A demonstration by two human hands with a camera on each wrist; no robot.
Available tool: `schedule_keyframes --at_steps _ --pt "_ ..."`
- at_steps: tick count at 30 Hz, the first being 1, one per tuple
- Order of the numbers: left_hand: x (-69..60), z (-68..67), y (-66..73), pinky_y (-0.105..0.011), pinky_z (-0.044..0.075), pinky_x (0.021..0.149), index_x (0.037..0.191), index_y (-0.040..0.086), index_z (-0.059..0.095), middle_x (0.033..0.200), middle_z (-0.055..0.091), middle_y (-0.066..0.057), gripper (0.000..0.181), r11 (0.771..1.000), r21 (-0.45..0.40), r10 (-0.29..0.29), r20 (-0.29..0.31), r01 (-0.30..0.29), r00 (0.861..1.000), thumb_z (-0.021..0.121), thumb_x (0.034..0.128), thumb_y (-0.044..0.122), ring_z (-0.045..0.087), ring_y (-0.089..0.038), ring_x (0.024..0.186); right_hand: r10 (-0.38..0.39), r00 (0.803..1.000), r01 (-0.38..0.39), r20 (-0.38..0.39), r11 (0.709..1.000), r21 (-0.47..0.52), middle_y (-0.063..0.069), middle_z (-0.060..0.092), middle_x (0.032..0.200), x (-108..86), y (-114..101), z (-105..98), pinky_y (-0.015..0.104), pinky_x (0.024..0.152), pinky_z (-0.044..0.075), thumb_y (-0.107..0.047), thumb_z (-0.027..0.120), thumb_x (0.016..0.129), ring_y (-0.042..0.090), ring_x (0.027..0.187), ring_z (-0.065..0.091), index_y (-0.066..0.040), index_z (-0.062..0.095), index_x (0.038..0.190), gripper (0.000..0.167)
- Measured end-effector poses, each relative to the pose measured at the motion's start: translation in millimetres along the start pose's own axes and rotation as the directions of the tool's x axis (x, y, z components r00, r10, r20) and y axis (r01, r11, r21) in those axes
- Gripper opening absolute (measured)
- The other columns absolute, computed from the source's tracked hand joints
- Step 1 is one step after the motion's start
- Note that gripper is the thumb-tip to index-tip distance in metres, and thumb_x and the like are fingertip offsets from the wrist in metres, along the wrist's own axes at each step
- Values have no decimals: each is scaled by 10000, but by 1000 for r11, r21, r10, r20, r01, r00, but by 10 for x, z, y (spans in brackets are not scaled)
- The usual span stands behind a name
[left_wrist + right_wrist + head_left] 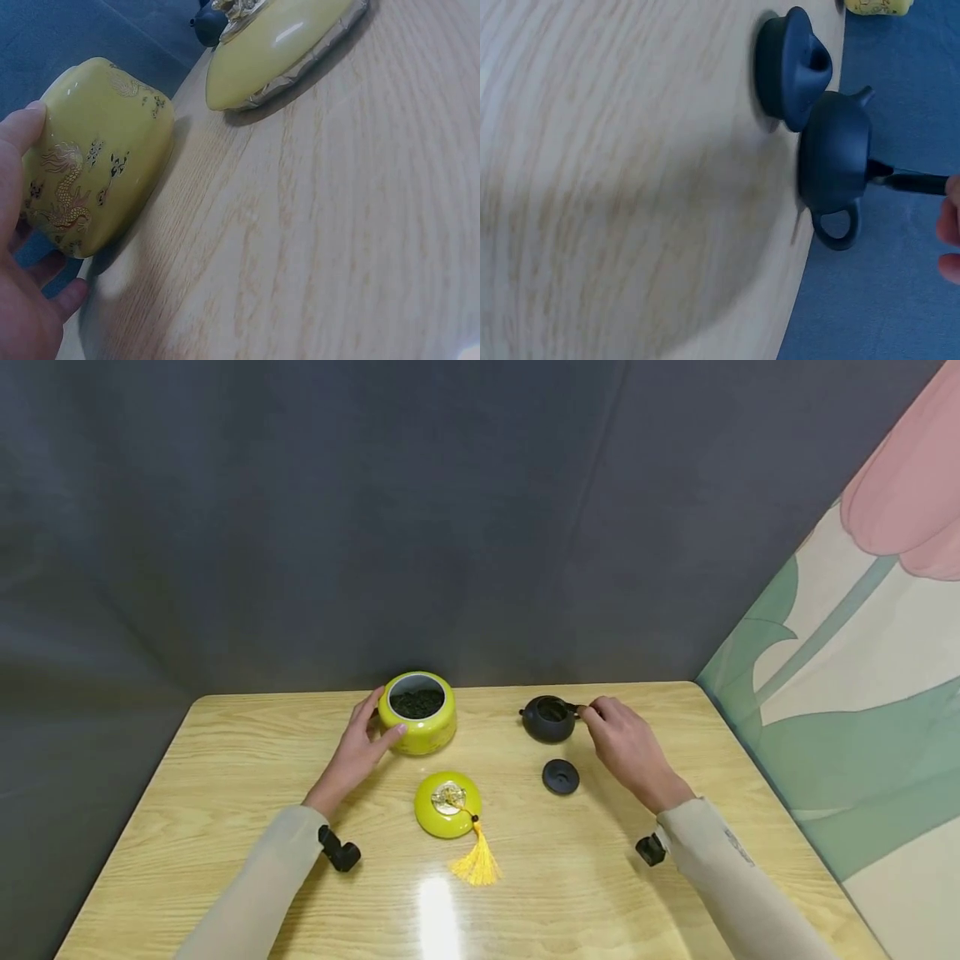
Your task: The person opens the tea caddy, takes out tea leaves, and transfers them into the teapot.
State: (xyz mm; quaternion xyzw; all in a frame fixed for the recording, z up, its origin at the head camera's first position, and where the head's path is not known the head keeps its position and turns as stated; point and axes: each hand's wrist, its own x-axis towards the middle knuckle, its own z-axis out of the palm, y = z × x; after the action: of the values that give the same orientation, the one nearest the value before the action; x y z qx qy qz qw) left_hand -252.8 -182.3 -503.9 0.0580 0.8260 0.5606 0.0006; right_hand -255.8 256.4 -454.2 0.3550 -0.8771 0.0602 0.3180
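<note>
At the table's far side, my left hand (356, 753) (28, 292) holds a yellow dragon-patterned jar (430, 741) (120, 142) between thumb and fingers. The jar stands uncovered, with dark loose leaves inside. My right hand (628, 747) (951, 232) pinches the handle of a dark scoop (915, 182), whose front end is at the mouth of a small black teapot (547, 729) (834, 154). Dark material shows inside the teapot. Its round black lid (561, 777) (780, 67) lies in front of it.
A yellow lid (430, 818) (262, 56) with a gold knob and a yellow tassel (477, 862) lies in front of the jar. Dark cloth (450, 527) hangs behind the wooden table (525, 910). A flower-patterned surface (847, 727) borders the right side.
</note>
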Motion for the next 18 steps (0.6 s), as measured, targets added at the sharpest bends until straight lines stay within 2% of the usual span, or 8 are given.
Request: schedule_keyframes --at_steps 11,15,18 --pt "16 22 -6 -591 365 1271 1722 139 181 1755 218 -151 864 1000 -13 3 -18 -3 1000 701 1050 298 351 -358 1572 8 999 -7 -44 1000 27 150 640 927 -57 1 38 418 632 552 182 691 874 297 786 614 17 688 1089 272" --pt "26 18 -11 -585 354 1284 1721 143 190 1751 231 -147 862 1000 -19 4 -26 -5 1000 707 1045 287 347 -354 1575 69 996 -66 -60 996 52 144 644 923 -52 -15 31 419 623 576 137 726 900 285 782 629 7 701 1073 218" --pt "36 23 -8 -586 350 1289 1721 136 186 1751 225 -154 870 1000 -17 17 -21 -17 1000 707 1045 302 338 -357 1583 165 984 -158 -67 982 100 134 649 922 -61 -29 6 424 621 583 96 749 917 267 780 646 6 700 1066 181"
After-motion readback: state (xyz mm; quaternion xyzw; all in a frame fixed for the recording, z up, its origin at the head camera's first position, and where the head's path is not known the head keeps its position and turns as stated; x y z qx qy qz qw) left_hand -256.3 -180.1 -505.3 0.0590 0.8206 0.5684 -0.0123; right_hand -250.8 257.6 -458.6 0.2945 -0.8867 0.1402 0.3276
